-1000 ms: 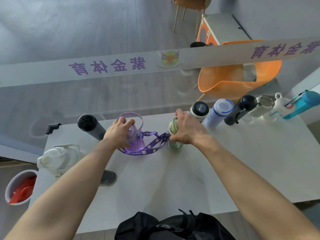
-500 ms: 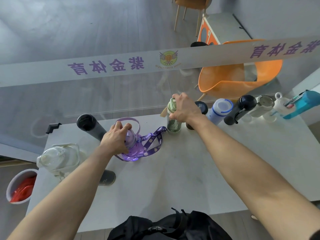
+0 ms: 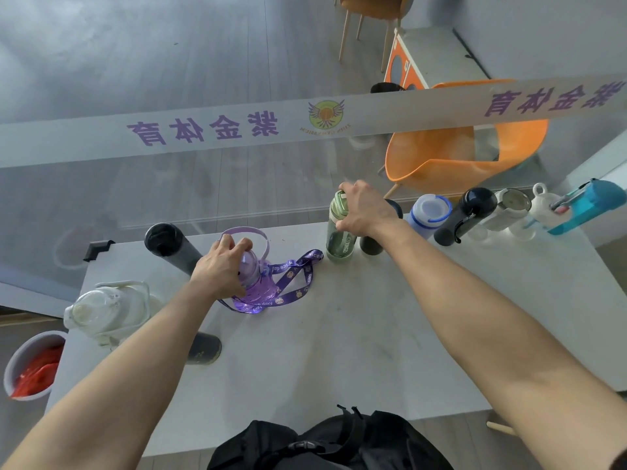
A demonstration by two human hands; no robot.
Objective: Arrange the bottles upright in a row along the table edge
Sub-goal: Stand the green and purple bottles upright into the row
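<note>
My right hand [image 3: 363,208] grips the top of a green bottle [image 3: 340,239] that stands upright at the far table edge, at the left end of a row. That row runs right: a dark bottle [image 3: 371,244] partly hidden behind my hand, a white and blue bottle [image 3: 429,213], a black bottle [image 3: 466,217], a pale cup [image 3: 507,208] and a teal bottle [image 3: 588,206]. My left hand [image 3: 220,268] holds the top of a purple bottle [image 3: 256,283] with a purple strap [image 3: 295,278], out from the edge.
A black bottle [image 3: 171,245] stands at the far left, a clear white jug [image 3: 108,312] near the left edge, and a dark bottle [image 3: 203,347] shows under my left forearm. A black bag [image 3: 325,442] sits at the near edge. A glass barrier with a printed band [image 3: 237,130] rises behind the table [image 3: 390,334].
My right hand carried the green bottle from the table's middle to the far edge and stood it next to the dark bottle. My left hand stayed on the purple bottle.
</note>
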